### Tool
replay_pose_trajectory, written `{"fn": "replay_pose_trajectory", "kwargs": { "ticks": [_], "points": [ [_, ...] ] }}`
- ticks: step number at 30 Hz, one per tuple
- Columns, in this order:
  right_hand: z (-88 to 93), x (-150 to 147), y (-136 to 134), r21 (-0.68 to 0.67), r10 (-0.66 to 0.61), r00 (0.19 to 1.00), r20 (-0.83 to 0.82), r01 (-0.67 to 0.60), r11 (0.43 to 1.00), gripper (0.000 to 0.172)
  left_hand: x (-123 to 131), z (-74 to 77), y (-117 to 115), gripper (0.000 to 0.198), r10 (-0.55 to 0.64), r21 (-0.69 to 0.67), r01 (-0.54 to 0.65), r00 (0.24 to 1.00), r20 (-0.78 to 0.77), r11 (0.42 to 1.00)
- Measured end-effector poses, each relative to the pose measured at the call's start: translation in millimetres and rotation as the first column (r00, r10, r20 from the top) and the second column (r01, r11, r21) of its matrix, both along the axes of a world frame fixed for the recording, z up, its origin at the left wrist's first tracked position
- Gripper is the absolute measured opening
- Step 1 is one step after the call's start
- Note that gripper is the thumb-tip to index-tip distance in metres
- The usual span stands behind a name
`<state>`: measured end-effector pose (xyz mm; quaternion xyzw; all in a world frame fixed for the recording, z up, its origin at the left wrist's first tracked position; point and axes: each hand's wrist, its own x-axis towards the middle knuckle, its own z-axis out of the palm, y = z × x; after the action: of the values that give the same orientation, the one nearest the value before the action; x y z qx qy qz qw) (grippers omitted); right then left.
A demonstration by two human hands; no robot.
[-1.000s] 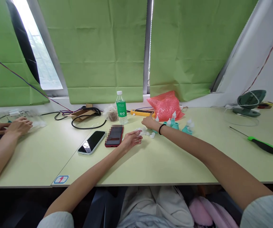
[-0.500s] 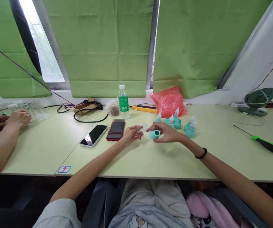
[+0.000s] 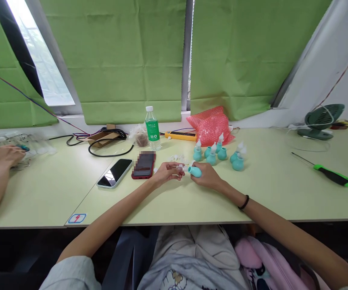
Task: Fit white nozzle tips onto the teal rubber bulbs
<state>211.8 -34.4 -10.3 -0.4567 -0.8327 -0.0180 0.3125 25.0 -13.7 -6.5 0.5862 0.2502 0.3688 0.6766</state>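
My right hand [image 3: 206, 175] is closed around a teal squeeze bulb [image 3: 196, 172], its open neck facing left. Between the fingertips of my left hand [image 3: 167, 173] is a small clear plastic nozzle [image 3: 184, 168], pointing at the bulb's mouth. The two parts meet or nearly meet; whether they touch I cannot tell. Just behind my hands lie small clear plastic pieces [image 3: 176, 157]. Farther right and back stand several more teal bulbs [image 3: 238, 164], some topped with clear pointed nozzles [image 3: 220, 138] and others with bare openings.
Two phones [image 3: 115, 174] lie left of my hands. Behind are a water bottle [image 3: 153, 131], black cable [image 3: 110, 152], a yellow tool [image 3: 180, 136] and red bubble wrap [image 3: 211, 127]. A screwdriver [image 3: 332, 175] and fan [image 3: 320, 123] are right; another person's hand [image 3: 6, 156] works far left.
My right hand has turned the bulb so its mouth faces left and brought it against or close to the nozzle in my left hand. The view has shifted slightly.
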Motion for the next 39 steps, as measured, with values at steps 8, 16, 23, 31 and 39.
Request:
{"fn": "replay_pose_trajectory", "kwargs": {
  "ticks": [8, 16, 23, 31, 39],
  "points": [
    [2.2, -3, -4, -0.018, -0.145, 0.967, 0.209, 0.152, 0.988, 0.015, 2, 5.7, -5, 0.033, 0.04, 0.093, -0.036, 0.998, -0.046, 0.995],
    [0.5, -10, -9, -0.05, -0.225, 0.923, 0.313, 0.253, 0.966, 0.019, 4, 6.3, -6, 0.039, 0.164, 0.246, -0.112, 0.966, -0.201, 0.963],
    [0.3, -12, -10, -0.023, -0.215, 0.936, 0.279, 0.231, 0.973, 0.018, 7, 5.2, -8, 0.037, 0.256, 0.262, -0.192, 0.937, -0.236, 0.946],
    [-1.3, -9, -6, -0.261, -0.001, 0.996, -0.088, -0.022, 0.965, 0.005, 1, 7.1, -8, 0.04, 0.106, 0.303, -0.042, 0.974, -0.198, 0.952],
    [9.4, -7, -9, -0.644, 0.091, 0.931, -0.353, -0.313, 0.698, 0.008, 0, 15.5, -15, 0.04, 0.071, 0.387, 0.04, 0.961, -0.268, 0.921]
  ]
}}
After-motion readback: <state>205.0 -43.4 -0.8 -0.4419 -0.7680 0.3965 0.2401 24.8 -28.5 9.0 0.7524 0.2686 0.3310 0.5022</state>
